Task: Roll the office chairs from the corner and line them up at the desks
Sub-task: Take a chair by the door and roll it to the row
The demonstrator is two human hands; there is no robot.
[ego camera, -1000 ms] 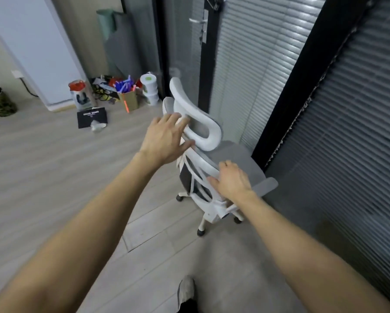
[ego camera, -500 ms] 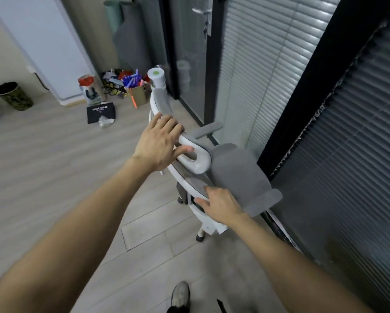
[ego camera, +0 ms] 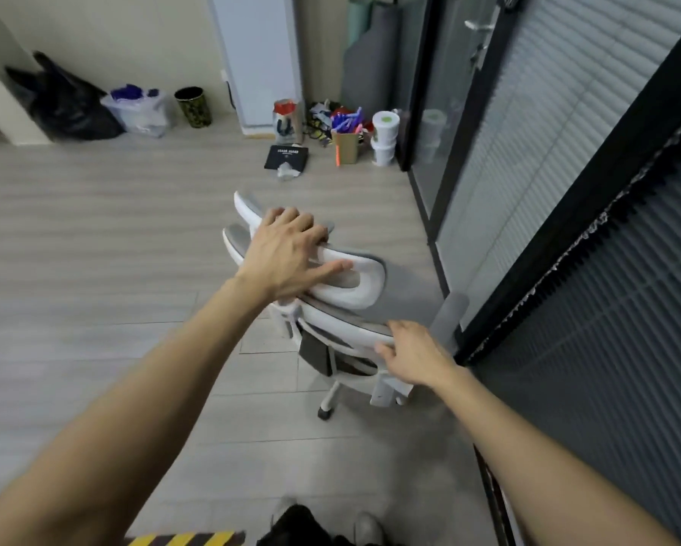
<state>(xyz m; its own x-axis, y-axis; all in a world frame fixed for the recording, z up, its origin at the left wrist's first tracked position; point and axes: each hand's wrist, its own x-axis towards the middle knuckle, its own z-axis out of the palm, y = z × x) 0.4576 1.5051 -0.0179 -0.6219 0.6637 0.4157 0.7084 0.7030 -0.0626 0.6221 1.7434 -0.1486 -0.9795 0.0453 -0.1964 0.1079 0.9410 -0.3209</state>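
Observation:
A white office chair (ego camera: 354, 305) with grey mesh stands on the wooden floor beside the glass wall, its back toward me. My left hand (ego camera: 291, 258) grips the white headrest from above, fingers curled over its far edge and thumb along the near side. My right hand (ego camera: 410, 354) holds the right side of the backrest's upper rim, fingers curled round the frame. One grey armrest (ego camera: 451, 317) sticks out on the right, close to the black door frame. A white leg with a black caster (ego camera: 325, 411) shows below the seat. No desks are in view.
The glass wall with blinds (ego camera: 567, 191) and its black frame run along the right. Clutter lies in the far corner: paper rolls (ego camera: 384, 137), a box of pens (ego camera: 345, 143), a black folder (ego camera: 285, 156), a bin (ego camera: 193, 106), a black bag (ego camera: 63, 100). Yellow-black tape (ego camera: 181, 539) marks the floor near my feet.
The chair has swung round and rolled away from the glass wall toward the open floor, its headrest now pointing left. Both hands stayed on it, and my view turned left.

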